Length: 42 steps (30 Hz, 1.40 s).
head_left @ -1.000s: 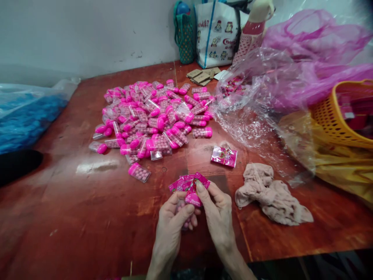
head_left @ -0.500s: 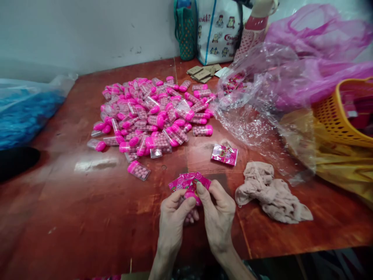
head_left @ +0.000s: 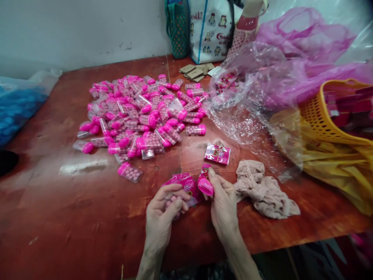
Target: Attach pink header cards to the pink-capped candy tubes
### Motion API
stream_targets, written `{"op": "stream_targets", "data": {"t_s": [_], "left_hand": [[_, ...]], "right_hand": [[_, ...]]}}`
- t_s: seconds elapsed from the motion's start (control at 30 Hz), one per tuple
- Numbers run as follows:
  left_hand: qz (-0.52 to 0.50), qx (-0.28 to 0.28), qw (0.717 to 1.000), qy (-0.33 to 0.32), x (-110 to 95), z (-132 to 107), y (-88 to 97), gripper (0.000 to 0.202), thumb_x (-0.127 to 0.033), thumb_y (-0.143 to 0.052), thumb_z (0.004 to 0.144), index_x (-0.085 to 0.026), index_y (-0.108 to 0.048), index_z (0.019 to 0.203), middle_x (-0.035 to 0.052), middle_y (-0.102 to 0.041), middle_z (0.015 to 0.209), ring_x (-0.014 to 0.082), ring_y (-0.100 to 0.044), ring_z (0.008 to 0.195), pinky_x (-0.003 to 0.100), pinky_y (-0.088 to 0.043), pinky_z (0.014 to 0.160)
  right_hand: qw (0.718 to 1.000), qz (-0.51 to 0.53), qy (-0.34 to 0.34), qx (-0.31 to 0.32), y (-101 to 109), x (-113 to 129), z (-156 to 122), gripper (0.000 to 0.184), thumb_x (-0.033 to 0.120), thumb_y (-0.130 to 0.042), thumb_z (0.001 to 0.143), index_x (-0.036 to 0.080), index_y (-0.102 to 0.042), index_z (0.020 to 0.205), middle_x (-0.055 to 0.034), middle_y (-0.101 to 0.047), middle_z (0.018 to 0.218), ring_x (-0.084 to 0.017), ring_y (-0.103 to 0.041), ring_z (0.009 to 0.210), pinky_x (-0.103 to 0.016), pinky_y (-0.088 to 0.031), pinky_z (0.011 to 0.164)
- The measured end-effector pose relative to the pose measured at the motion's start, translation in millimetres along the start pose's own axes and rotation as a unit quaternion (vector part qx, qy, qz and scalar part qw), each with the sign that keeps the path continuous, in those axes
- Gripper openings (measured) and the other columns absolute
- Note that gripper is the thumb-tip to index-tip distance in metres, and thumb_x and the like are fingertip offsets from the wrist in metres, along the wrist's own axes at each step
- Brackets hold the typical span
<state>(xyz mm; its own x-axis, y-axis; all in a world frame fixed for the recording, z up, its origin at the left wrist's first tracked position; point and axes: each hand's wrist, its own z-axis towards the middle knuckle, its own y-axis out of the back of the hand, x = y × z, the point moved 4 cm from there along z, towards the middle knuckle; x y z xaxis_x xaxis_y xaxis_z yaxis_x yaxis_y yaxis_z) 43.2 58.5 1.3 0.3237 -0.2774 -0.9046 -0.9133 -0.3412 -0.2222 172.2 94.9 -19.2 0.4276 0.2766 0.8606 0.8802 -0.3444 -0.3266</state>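
Change: pink cap [head_left: 205, 187] is off now; our right hand [head_left: 224, 208] pinches it, left hand [head_left: 160, 212] grips the open candy tube [head_left: 172, 202] plus wrapper [head_left: 183, 182].

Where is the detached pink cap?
Head view, bottom centre: pink cap pinched in the right hand, between the candy tube in the left hand and the beige cloth.

The left hand [head_left: 163, 206] and the right hand [head_left: 223, 202] were bare, with lean fingers, creased knuckles and short nails. Tendons and fine veins stood out along the backs of both. The left forearm [head_left: 150, 256] and the right forearm [head_left: 241, 260] were bare as well, uncovered down to the lower edge of the view, thin and sinewy, with narrow, bony wrists.
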Motion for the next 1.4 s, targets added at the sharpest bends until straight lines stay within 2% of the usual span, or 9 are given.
{"op": "stream_targets", "data": {"t_s": [0.17, 0.33, 0.57, 0.67, 0.87, 1.07, 1.23, 1.33, 1.4], "left_hand": [[0.065, -0.059, 0.994, -0.059, 0, 1, 11.7, 0.014, -0.012, -0.073, 0.06, -0.016, -0.069, 0.072, 0.0055, -0.071, 0.074, 0.0131, -0.06, 0.065, 0.021, -0.046, 0.064], [0.055, -0.06, 0.994, -0.071, 9, 4, 16.3, 0.018, -0.011, -0.072, 0.061, -0.018, -0.07, 0.078, 0.0046, -0.071, 0.079, 0.014, -0.061, 0.072, 0.022, -0.047, 0.07], [0.021, -0.032, 0.999, 0.027, 14, 3, -7.2, 0.016, -0.022, -0.069, 0.066, -0.017, -0.069, 0.082, -0.0005, -0.06, 0.049, 0.0066, -0.049, 0.037, 0.014, -0.033, 0.033], [0.055, -0.045, 0.997, 0.008, 11, 3, -15.3, 0.021, -0.022, -0.071, 0.065, -0.017, -0.069, 0.085, -0.0011, -0.06, 0.051, 0.0075, -0.051, 0.038, 0.014, -0.037, 0.035], [0.121, -0.067, 0.989, -0.058, 13, 4, -12.4, 0.016, -0.023, -0.07, 0.066, -0.018, -0.071, 0.081, -0.0003, -0.061, 0.052, 0.0106, -0.054, 0.043, 0.018, -0.043, 0.04], [0.121, -0.115, 0.983, -0.081, 18, 5, -6.1, 0.017, -0.025, -0.07, 0.066, -0.02, -0.072, 0.082, -0.0002, -0.064, 0.056, 0.011, -0.054, 0.042, 0.02, -0.046, 0.044], [0.044, -0.143, 0.989, -0.015, 20, 10, -2.9, 0.015, -0.029, -0.07, 0.066, -0.019, -0.07, 0.078, -0.0039, -0.06, 0.052, 0.007, -0.048, 0.037, 0.017, -0.042, 0.038], [0.046, -0.134, 0.99, -0.007, 22, 11, -0.3, 0.015, -0.03, -0.068, 0.068, -0.019, -0.07, 0.078, -0.0048, -0.058, 0.05, 0.0068, -0.047, 0.036, 0.017, -0.041, 0.037], [0.098, -0.115, 0.987, -0.054, 20, 12, 0.4, 0.013, -0.027, -0.065, 0.071, -0.02, -0.07, 0.08, -0.0038, -0.061, 0.054, 0.0075, -0.05, 0.039, 0.018, -0.041, 0.038]], "right_hand": [[1.0, 0.001, 0.002, 0.001, 3, 0, 2, 0.037, 0.043, -0.056, 0.08, 0.017, -0.045, 0.054, 0.0067, -0.033, 0.048, -0.008, -0.025, 0.044, -0.022, -0.022, 0.041], [1.0, -0.013, 0.024, 0.009, 0, 1, -1, 0.036, 0.039, -0.053, 0.083, 0.017, -0.046, 0.056, 0.0061, -0.034, 0.049, -0.007, -0.027, 0.046, -0.021, -0.024, 0.042], [0.998, -0.053, 0.026, -0.002, -3, -2, -2, 0.035, 0.039, -0.053, 0.082, 0.017, -0.045, 0.056, 0.0058, -0.036, 0.05, -0.007, -0.027, 0.046, -0.021, -0.023, 0.04], [0.991, -0.117, 0.059, 0.011, -5, 2, -4, 0.036, 0.039, -0.048, 0.085, 0.017, -0.043, 0.057, 0.0055, -0.037, 0.052, -0.008, -0.03, 0.048, -0.021, -0.025, 0.043], [0.942, -0.26, 0.211, 0.009, -4, 11, -10, 0.033, 0.027, -0.047, 0.087, 0.018, -0.04, 0.056, 0.0055, -0.034, 0.057, -0.009, -0.032, 0.052, -0.023, -0.026, 0.049], [0.942, -0.254, 0.212, 0.049, -7, 10, -12, 0.03, 0.025, -0.047, 0.088, 0.017, -0.045, 0.059, 0.0048, -0.038, 0.058, -0.009, -0.036, 0.052, -0.023, -0.029, 0.051], [0.949, -0.227, 0.179, 0.123, -14, 9, -11, 0.023, 0.028, -0.049, 0.087, 0.017, -0.059, 0.071, 0.0023, -0.053, 0.064, -0.011, -0.049, 0.059, -0.021, -0.039, 0.055], [0.947, -0.232, 0.193, 0.114, -13, 7, -11, 0.023, 0.026, -0.051, 0.086, 0.016, -0.058, 0.067, 0.003, -0.052, 0.062, -0.01, -0.047, 0.057, -0.02, -0.038, 0.054], [0.942, -0.246, 0.211, 0.086, -10, 6, -11, 0.025, 0.024, -0.051, 0.086, 0.016, -0.054, 0.062, 0.0042, -0.047, 0.059, -0.008, -0.043, 0.054, -0.019, -0.035, 0.052]]}}
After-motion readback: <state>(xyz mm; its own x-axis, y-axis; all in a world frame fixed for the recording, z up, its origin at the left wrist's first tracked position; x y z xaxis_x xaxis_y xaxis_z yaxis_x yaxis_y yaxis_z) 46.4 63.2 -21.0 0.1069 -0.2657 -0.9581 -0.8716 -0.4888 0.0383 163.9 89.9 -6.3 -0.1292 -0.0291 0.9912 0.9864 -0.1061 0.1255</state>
